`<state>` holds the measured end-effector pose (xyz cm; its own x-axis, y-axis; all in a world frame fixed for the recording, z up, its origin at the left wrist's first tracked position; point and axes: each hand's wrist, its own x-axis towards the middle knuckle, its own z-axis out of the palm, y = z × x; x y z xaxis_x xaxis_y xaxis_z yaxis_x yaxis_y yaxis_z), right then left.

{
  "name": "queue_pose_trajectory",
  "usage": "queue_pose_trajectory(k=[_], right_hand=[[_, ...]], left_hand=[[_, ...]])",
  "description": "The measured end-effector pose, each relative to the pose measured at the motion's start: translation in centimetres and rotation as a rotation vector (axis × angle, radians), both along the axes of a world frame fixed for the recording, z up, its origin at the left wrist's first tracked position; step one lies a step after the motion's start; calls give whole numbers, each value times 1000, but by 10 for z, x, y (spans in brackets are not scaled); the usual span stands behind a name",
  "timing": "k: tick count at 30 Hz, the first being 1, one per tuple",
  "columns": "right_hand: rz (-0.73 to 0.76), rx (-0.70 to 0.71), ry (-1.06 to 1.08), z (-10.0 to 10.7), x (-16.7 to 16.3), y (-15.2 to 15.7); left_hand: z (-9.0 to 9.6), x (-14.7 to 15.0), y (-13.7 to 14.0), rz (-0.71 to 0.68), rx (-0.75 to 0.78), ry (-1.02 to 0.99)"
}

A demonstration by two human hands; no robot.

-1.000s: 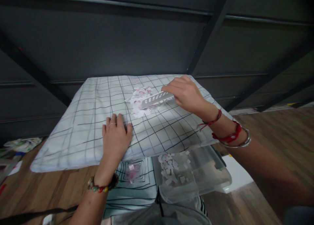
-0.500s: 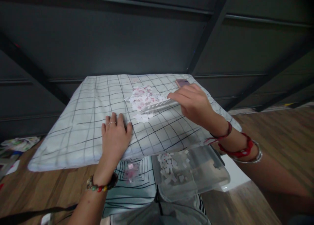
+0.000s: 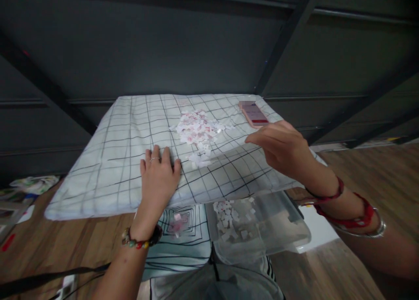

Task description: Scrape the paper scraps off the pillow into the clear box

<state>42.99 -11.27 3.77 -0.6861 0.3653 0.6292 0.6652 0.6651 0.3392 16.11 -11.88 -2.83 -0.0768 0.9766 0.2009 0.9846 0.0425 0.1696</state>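
Paper scraps (image 3: 198,129) heaped on tabletop (image 3: 108,160). Left hand (image 3: 159,175) flat, fingers apart, near-left of scraps; right hand (image 3: 284,146) pinches blurred strip (image 3: 231,150), right of scraps. I judge gathering step; next needs low strip.

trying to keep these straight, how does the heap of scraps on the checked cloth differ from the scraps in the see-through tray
The heap shows many pinkish marks; the tray scraps look mostly white. The heap is densely piled, while the tray scraps lie more loosely spread. Both consist of small, pale, uneven pieces.
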Motion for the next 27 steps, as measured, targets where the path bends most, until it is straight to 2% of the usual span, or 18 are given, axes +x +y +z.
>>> queue_pose_trajectory(k=[7, 14, 27], right_hand=[[9, -37, 7, 4, 13, -23], [-81, -14, 46, -1, 8, -16], [-14, -55, -12, 4, 20, -41]], left_hand=[[-2, 0, -1, -11, 21, -1], [2, 0, -2, -11, -11, -25], [0, 0, -3, -29, 23, -17]])
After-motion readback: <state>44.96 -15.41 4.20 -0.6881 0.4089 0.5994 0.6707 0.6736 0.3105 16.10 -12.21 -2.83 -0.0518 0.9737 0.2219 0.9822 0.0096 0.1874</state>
